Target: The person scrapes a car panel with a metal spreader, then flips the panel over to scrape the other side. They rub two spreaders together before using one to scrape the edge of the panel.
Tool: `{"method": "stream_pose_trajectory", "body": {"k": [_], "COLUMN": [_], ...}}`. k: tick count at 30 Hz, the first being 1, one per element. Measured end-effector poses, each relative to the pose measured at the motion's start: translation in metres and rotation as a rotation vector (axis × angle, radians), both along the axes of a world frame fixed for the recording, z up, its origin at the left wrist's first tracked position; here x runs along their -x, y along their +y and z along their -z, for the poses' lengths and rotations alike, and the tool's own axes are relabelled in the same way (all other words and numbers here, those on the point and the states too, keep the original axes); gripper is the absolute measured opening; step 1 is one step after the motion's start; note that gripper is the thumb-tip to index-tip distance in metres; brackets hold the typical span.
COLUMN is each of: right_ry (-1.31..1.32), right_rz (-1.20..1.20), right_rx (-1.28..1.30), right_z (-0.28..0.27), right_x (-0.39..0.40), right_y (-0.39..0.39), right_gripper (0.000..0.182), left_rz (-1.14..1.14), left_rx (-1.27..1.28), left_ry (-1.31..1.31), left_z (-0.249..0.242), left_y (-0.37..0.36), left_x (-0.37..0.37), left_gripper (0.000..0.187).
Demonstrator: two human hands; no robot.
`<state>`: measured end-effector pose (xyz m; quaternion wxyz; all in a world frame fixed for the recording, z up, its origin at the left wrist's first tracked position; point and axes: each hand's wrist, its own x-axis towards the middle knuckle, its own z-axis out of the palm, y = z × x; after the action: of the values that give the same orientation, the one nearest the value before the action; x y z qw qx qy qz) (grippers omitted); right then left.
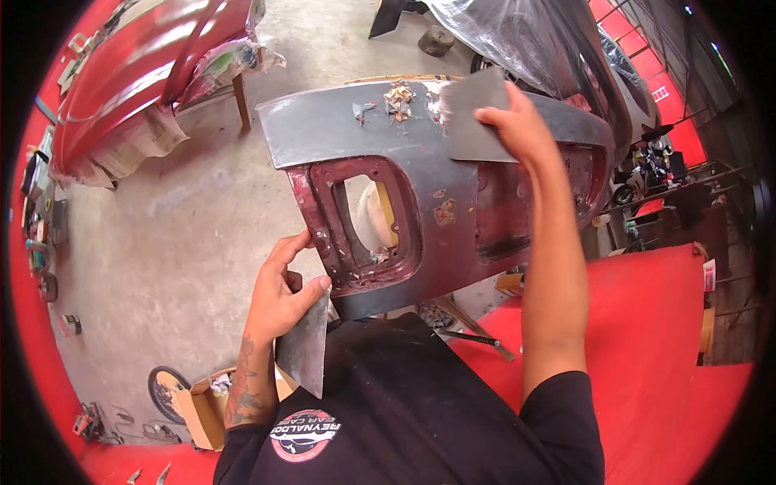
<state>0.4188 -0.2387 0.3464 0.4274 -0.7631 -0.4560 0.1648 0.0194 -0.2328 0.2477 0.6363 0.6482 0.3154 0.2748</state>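
A trunk lid [453, 182] in dark grey primer, with maroon recesses and patches of bare or flaking paint, lies in front of me. My right hand [521, 125] grips a flat grey plate [477, 125] by its right edge, thumb on top, over the upper middle of the lid. Beside the plate, crumpled scraps of filler or paint [398, 101] sit on the lid. My left hand [283, 287] is at the lid's lower left edge, fingertips close to or touching it. Between its thumb and palm hangs a second grey plate [307, 352], pointing down.
A red car panel [153, 73] with masking paper stands at the upper left. A plastic-covered car [525, 40] is at the upper right. An open cardboard box [202, 412] sits at the lower left, near a wheel [167, 394]. Red sheeting [622, 323] spreads at the right.
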Motion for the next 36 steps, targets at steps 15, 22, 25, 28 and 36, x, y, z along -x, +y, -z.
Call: {"method": "stream_pose_trajectory", "body": {"k": [15,22,25,28,36], "right_ry": [0.222,0.12,-0.074,0.094,-0.112], "right_rz": [0.153,0.137,0.141,0.177,0.157], "right_rx": [-0.136,-0.269,-0.157,-0.21,-0.128], "right_z": [-0.011,0.018,0.001,0.0,0.014], "right_x": [0.006,0.051,0.06,0.041,0.08], "right_y": [-0.082,-0.051,-0.036,-0.048,0.004], "right_gripper": [0.039,0.04,0.038,0.039,0.05], "left_rz": [0.03,0.027,0.022,0.018,0.085], "left_rx": [0.003,0.016,0.003,0.009,0.038], "left_ry": [0.019,0.043,0.046,0.025,0.033], "left_z": [-0.002,-0.004,-0.007,-0.003,0.0], "left_y": [0.003,0.002,0.0,0.0,0.011], "left_x": [-0.001,-0.001,-0.001,0.0,0.006], "left_gripper": [0.065,0.066,0.065,0.065,0.065]}}
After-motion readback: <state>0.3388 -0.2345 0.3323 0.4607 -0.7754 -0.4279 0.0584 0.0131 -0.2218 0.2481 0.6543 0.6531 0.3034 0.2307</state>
